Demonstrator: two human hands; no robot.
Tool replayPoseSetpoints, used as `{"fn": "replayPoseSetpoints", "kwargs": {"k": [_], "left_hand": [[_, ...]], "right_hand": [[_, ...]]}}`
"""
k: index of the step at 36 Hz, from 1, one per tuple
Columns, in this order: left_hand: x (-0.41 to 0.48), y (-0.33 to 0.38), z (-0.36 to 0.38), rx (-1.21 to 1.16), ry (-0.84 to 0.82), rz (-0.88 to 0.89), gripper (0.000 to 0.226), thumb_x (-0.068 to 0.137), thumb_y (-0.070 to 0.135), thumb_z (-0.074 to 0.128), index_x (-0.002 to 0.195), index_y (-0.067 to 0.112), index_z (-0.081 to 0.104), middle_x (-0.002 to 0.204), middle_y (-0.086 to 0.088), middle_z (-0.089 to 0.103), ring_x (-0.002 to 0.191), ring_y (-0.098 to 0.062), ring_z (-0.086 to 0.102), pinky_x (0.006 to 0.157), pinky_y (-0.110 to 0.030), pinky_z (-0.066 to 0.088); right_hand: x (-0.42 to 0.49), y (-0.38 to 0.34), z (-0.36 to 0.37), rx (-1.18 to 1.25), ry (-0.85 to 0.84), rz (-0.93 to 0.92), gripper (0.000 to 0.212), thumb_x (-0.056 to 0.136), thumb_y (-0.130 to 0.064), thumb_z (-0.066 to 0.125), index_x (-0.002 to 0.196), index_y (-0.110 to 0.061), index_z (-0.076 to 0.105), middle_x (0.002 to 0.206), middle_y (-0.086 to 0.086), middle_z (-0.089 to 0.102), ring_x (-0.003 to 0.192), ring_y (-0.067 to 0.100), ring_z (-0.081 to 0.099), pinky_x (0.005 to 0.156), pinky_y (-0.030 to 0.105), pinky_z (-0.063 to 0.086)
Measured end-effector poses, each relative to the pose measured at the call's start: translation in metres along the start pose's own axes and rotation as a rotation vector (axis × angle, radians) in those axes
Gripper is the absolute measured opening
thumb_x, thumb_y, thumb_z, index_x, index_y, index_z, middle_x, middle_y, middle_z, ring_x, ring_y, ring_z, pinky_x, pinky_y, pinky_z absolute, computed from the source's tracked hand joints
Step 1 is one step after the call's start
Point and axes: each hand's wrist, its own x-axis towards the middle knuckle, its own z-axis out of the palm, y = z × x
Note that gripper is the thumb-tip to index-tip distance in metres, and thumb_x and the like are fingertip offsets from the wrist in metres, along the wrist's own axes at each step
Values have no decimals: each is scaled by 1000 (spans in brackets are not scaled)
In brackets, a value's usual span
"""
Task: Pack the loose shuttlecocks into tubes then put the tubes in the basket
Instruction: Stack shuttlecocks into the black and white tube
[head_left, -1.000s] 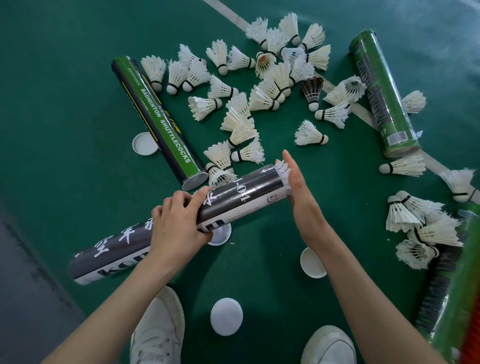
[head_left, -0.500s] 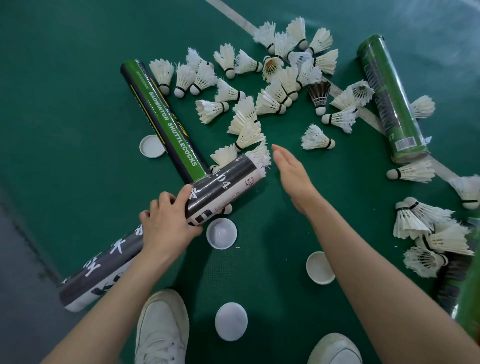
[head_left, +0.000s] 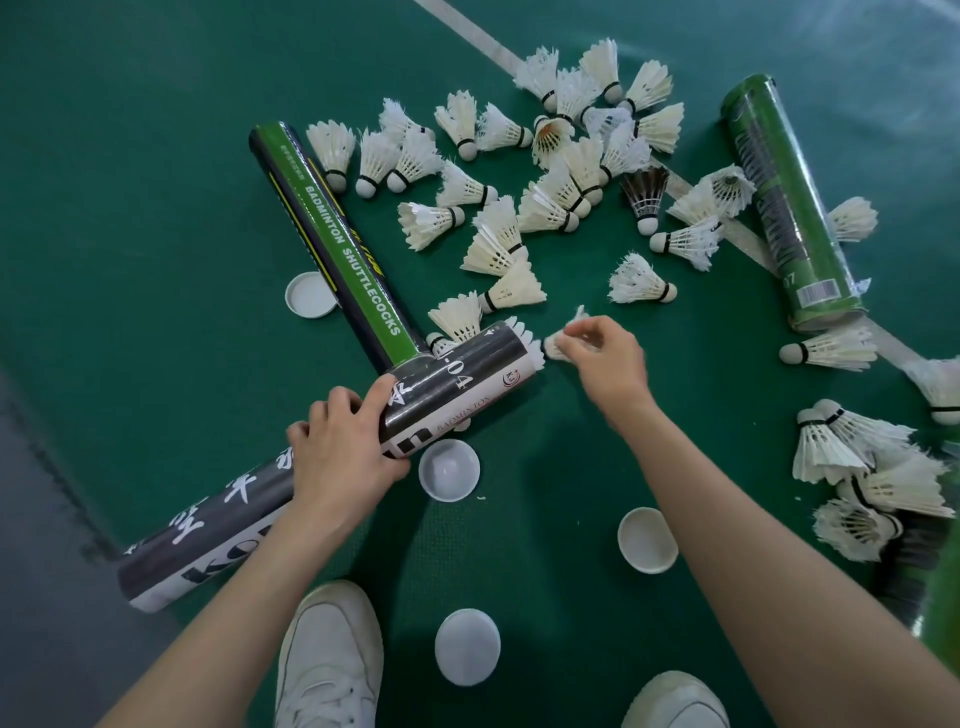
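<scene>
The left hand curls its fingers round the middle of the long black-and-white cardboard tube, which lies on the green court floor; white feathers poke from the tube's open end; just beside that end the right hand pinches a white feather shuttlecock; loose white shuttlecocks lie scattered beyond the tube; a slim green tube touches its side; a round white cap sits just beside it.

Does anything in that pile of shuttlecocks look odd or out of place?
Yes: one dark-feathered shuttlecock stands out among the white shuttlecocks, beside the court line. Feathers also poke out of the black tube at its mouth.
</scene>
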Motion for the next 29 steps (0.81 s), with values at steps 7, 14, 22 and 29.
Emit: {"fn": "replayPoseSetpoints", "kwargs": {"k": [7, 14, 22, 29], "left_hand": [[-11, 15, 5, 29, 21, 97, 80, 75, 44, 69, 142, 37, 27, 116, -2, 41, 108, -25, 41, 91, -38, 29], [-22, 35, 8, 32, 26, 176, 81, 75, 43, 70, 142, 38, 25, 119, 0, 40, 110, -22, 40, 90, -36, 27], [-33, 51, 11, -16, 61, 265, 81, 70, 43, 75, 139, 36, 33, 118, -2, 43, 108, -25, 42, 89, -38, 29], [-34, 56, 10, -73, 83, 314, 82, 68, 40, 78, 139, 34, 36, 116, -2, 45, 108, -24, 43, 91, -38, 28]], "right_hand": [[-26, 26, -33, 242, 306, -16, 39, 85, -14, 69, 119, -16, 51, 90, -3, 52, 74, 2, 51, 72, 16, 42], [-52, 24, -61, 370, 352, -90, 30, 93, -13, 61, 122, -14, 56, 99, -4, 56, 69, -15, 54, 71, 7, 44], [-79, 10, -69, 338, 224, -171, 17, 95, -9, 56, 110, -16, 58, 95, -6, 57, 70, -14, 53, 69, 8, 44], [-85, 7, -60, 326, 21, -193, 27, 96, -44, 38, 110, -29, 56, 121, -17, 49, 123, 6, 47, 106, 26, 36]]}}
